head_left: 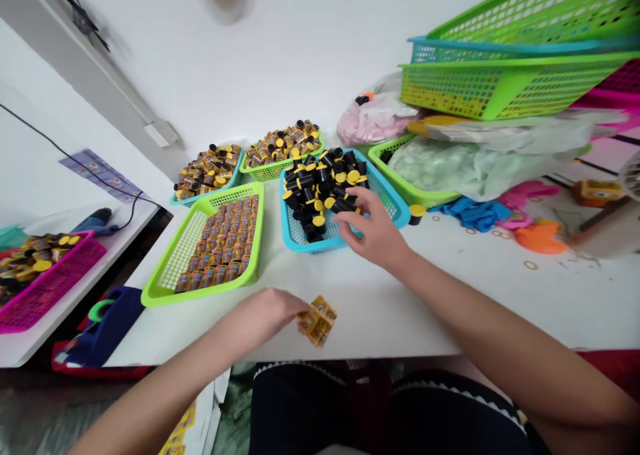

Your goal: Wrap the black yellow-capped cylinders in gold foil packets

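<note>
Landmark: the jar basket [387,191], a blue mesh basket on the white desk [370,301]. It held a loose heap of black jars [320,181] with yellow lids; part of its floor showed on the right.

Left hand [267,311]: in front of the jar basket and to its left, above the desk. Its grip was narrow, pinching a yellow printed sheet [318,321] by the left edge. The sheet lay tilted in front of the jar basket, well apart from it.

Right hand [375,235]: over the right front part of the jar basket, at the edge of the heap. Its grip was wide, thumb and forefinger spread and curved. Contact with a jar could not be told.

Just beside the jar basket's right corner, a single jar [416,215] stood on the desk, yellow lid up. Left of the jar basket was the green basket [175,261], with printed jars [223,245] packed in slanting rows. Two more baskets, heaped with loose printed jars, were behind and to the left of the jar basket. To its right were a blue cloth [475,213] and an orange piece [541,237]; to its right and higher, the stacked baskets [510,88].
</note>
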`<action>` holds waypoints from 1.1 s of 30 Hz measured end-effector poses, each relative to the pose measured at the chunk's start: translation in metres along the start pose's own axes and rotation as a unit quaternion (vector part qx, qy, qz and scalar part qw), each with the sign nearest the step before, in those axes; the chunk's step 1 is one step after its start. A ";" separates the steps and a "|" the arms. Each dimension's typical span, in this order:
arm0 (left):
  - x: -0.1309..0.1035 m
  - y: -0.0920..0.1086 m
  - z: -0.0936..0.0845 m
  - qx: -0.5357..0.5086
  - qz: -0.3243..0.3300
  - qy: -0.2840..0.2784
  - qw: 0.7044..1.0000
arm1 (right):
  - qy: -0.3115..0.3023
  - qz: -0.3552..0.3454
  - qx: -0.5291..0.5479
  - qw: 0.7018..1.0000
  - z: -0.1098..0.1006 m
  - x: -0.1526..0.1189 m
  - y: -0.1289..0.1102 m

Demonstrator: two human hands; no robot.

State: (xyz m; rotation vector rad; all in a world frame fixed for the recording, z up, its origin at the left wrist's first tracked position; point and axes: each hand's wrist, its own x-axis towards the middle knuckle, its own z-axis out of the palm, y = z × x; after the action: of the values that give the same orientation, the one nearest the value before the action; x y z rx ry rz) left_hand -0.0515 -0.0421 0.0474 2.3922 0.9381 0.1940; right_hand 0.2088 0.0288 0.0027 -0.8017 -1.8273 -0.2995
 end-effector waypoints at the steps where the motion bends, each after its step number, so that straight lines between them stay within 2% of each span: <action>1: 0.008 0.003 -0.007 -0.034 -0.003 0.034 0.999 | 0.011 0.012 0.016 1.000 0.000 0.001 -0.004; 3: 0.025 0.008 -0.015 -0.142 -0.034 0.124 0.981 | 0.030 0.044 0.048 0.997 -0.002 0.002 -0.010; 5: 0.043 0.010 -0.013 -0.295 -0.079 0.193 0.932 | 0.037 0.090 0.096 0.991 -0.004 0.003 -0.013; 7: 0.058 0.007 -0.003 -0.417 -0.100 0.195 0.882 | 0.019 0.147 0.189 0.971 -0.007 0.005 -0.012; 9: 0.068 -0.001 0.010 -0.475 -0.097 0.178 0.856 | -0.010 0.208 0.327 0.922 -0.010 0.006 -0.008; 12: 0.070 -0.015 0.027 -0.461 -0.077 0.165 0.868 | -0.057 0.280 0.494 0.821 -0.011 0.006 -0.004; 13: 0.069 -0.019 0.031 -0.443 -0.068 0.156 0.880 | -0.072 0.295 0.524 0.796 -0.010 0.005 -0.003; 15: 0.066 -0.024 0.036 -0.403 -0.051 0.143 0.903 | -0.101 0.312 0.554 0.766 -0.009 0.002 -0.003; 17: 0.064 -0.028 0.039 -0.375 -0.036 0.142 0.915 | -0.129 0.317 0.561 0.754 -0.009 -0.002 -0.004; 20: 0.063 -0.031 0.042 -0.376 -0.017 0.156 0.913 | -0.159 0.322 0.554 0.751 -0.009 -0.004 -0.004; 25: 0.065 -0.034 0.044 -0.381 -0.014 0.165 0.909 | -0.120 0.340 0.577 0.733 -0.013 0.002 -0.007; 27: 0.066 -0.033 0.044 -0.371 -0.020 0.168 0.913 | -0.132 0.339 0.581 0.728 -0.013 0.003 -0.008; 29: 0.066 -0.031 0.044 -0.372 -0.024 0.176 0.911 | -0.162 0.331 0.579 0.727 -0.012 0.001 -0.008; 33: 0.066 -0.028 0.042 -0.418 -0.020 0.194 0.887 | -0.192 0.320 0.556 0.743 -0.010 -0.003 -0.004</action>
State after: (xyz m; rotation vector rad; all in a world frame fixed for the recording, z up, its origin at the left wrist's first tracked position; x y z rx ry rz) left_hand -0.0051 -0.0007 -0.0076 1.5440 0.8318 0.8925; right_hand 0.2143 0.0195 0.0042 -0.5437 -1.5485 1.3877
